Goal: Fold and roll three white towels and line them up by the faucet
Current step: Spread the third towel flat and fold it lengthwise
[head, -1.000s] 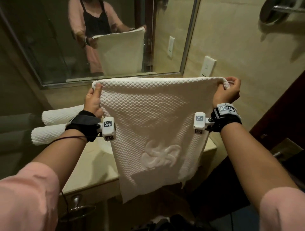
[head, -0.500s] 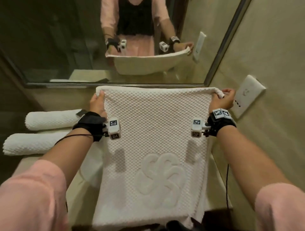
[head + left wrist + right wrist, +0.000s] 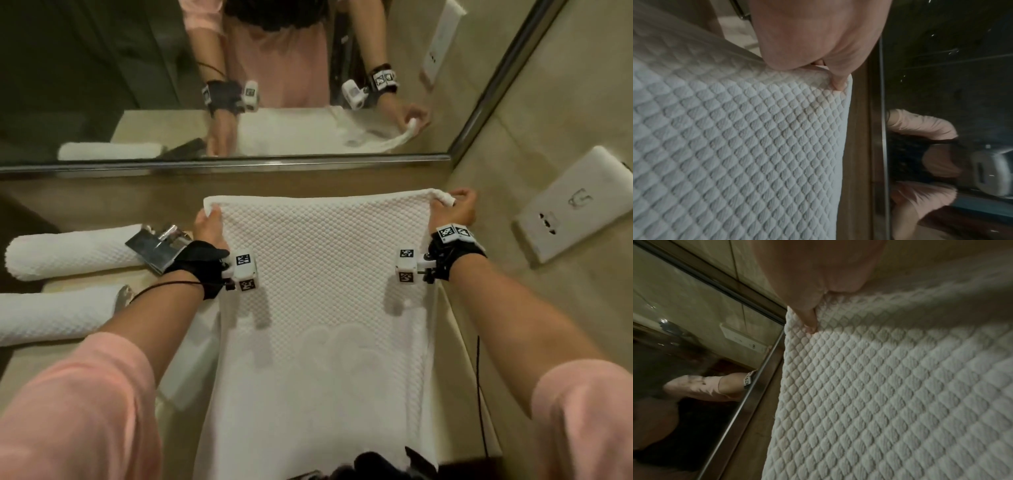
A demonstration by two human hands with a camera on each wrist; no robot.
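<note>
A white quilted towel (image 3: pixel 325 291) lies spread lengthwise over the counter, its far edge near the mirror and its near end hanging off the front. My left hand (image 3: pixel 209 222) pinches its far left corner, and my right hand (image 3: pixel 452 209) pinches the far right corner. The wrist views show the towel (image 3: pixel 735 138) (image 3: pixel 890 386) up close, with a fingertip of the left hand (image 3: pixel 838 82) and one of the right hand (image 3: pixel 810 324) pressed into each corner. Two rolled white towels (image 3: pixel 72 253) (image 3: pixel 54 318) lie side by side at the left, beside the chrome faucet (image 3: pixel 159 246).
A mirror (image 3: pixel 102 85) runs along the back wall just beyond the towel's far edge. A white wall socket plate (image 3: pixel 579 202) sits on the right wall. The counter (image 3: pixel 455 342) shows as a narrow strip to the right of the towel. A cable (image 3: pixel 479 394) hangs at the right.
The towel has come down from hanging in the air to lying flat over the counter. Both hands moved forward and down while keeping hold of its corners.
</note>
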